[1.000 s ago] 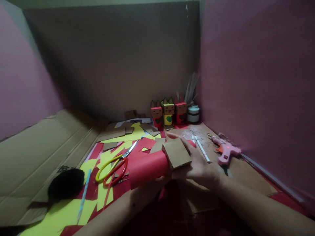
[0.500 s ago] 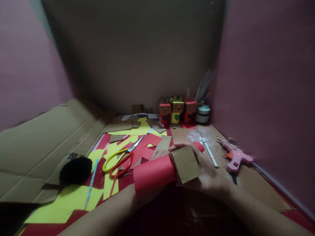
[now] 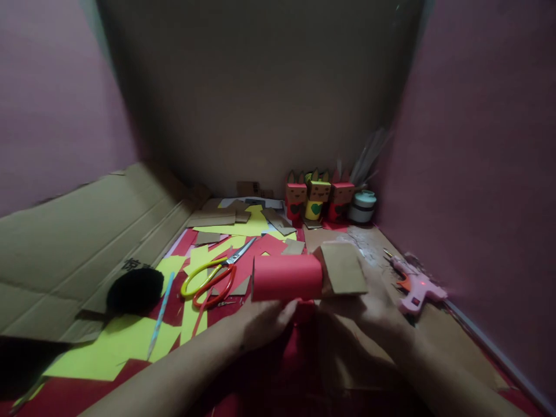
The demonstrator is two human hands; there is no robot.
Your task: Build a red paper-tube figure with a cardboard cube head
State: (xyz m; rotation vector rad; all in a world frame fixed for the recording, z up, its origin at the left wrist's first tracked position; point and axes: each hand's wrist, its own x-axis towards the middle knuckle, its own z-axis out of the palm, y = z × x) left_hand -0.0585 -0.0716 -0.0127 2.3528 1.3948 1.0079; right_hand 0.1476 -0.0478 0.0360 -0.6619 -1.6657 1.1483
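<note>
A red paper tube [image 3: 286,278] lies sideways in the air before me, with a small cardboard box [image 3: 343,269] at its right end. My left hand [image 3: 270,323] is closed on the tube from below, thumb up near its lower edge. Around the right and under side of the cardboard box wraps my right hand [image 3: 376,304]; its fingers are partly hidden behind the box. A small red piece [image 3: 305,311] shows beneath the tube, between the hands. Scissors [image 3: 217,275] with one yellow and one red handle lie left of the tube, blades apart.
Paper-and-cardboard figures [image 3: 318,197] stand at the back beside a pale green jar [image 3: 362,207] and clear sticks [image 3: 369,156]. A pink glue gun [image 3: 419,284] lies right. On the left are a pencil [image 3: 160,315], a black fuzzy ball [image 3: 135,289], yellow paper [image 3: 115,350] and a cardboard flap [image 3: 108,226].
The tube and cardboard box have risen, shifted right and levelled out. My left hand has moved from behind the tube to below it. The view has shifted slightly.
</note>
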